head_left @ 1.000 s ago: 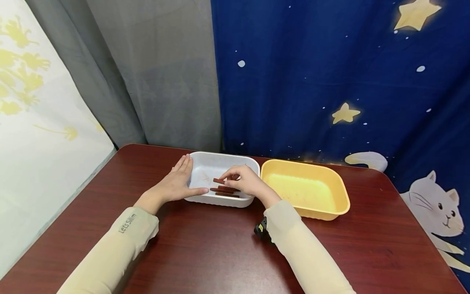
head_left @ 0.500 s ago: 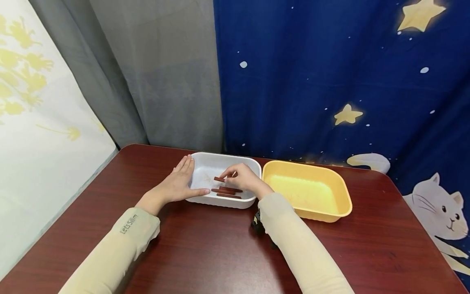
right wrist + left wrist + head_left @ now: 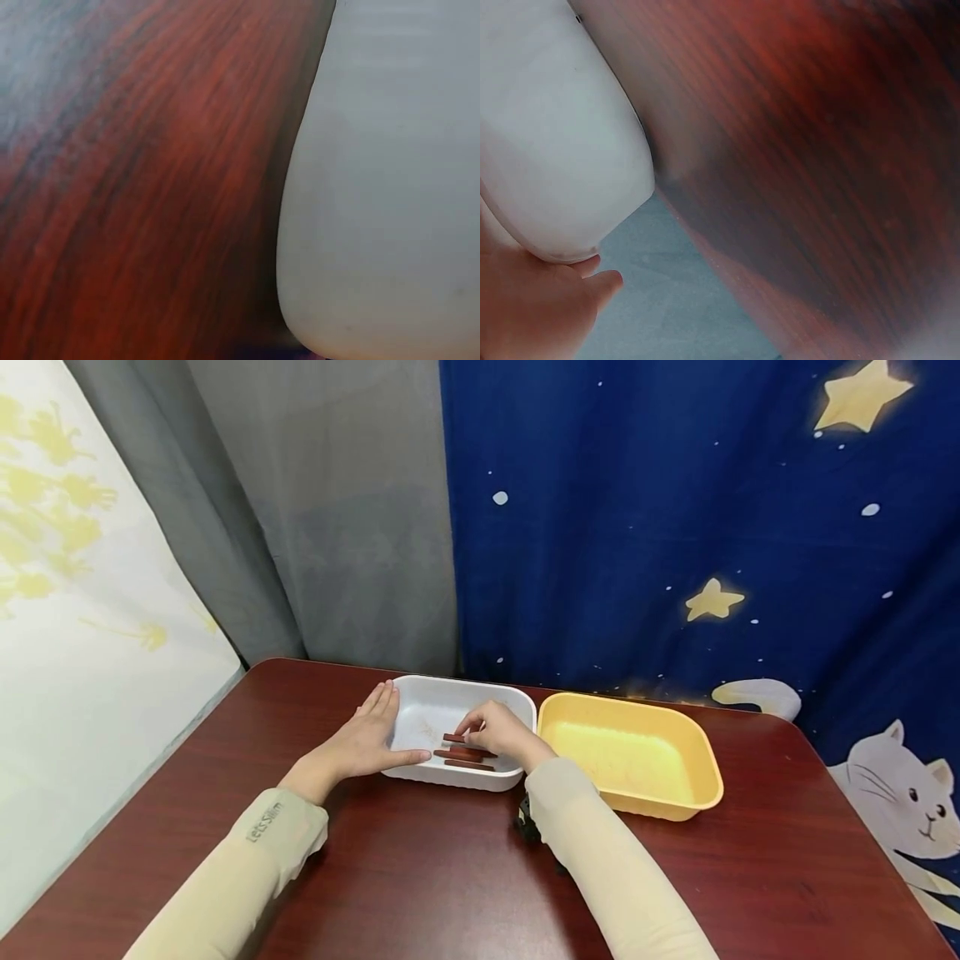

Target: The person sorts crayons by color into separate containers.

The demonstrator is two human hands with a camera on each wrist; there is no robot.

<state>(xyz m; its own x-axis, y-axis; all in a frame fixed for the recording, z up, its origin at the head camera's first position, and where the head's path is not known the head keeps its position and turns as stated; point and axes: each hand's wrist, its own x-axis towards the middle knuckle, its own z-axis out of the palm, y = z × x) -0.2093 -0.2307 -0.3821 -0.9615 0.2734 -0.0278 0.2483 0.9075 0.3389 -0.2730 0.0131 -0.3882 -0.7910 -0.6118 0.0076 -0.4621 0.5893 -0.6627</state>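
A white plastic bin (image 3: 427, 697) stands near the table's far edge in the head view. Several thin reddish-brown sticks (image 3: 468, 765) lie in its front part. My right hand (image 3: 504, 731) reaches into the bin and pinches one more reddish-brown stick (image 3: 453, 738) just behind them; my fingers hide part of it. With fingers and thumb spread straight, my left hand (image 3: 363, 739) rests against the bin's left end. The left wrist view shows that hand (image 3: 536, 304) touching the bin's wall (image 3: 562, 142). Only the bin's outer wall (image 3: 390, 187) and the table appear in the right wrist view.
A yellow bin (image 3: 630, 747) stands right beside the white one, with no items visible in it. Both are on a dark red wooden table (image 3: 420, 868). Grey and blue curtains (image 3: 570, 527) hang behind the table's far edge.
The right hand, still pinching its stick, rose slightly and then lowered toward the sticks lying in the bin. The left hand stays at the bin's left end. The head view shifts slightly.
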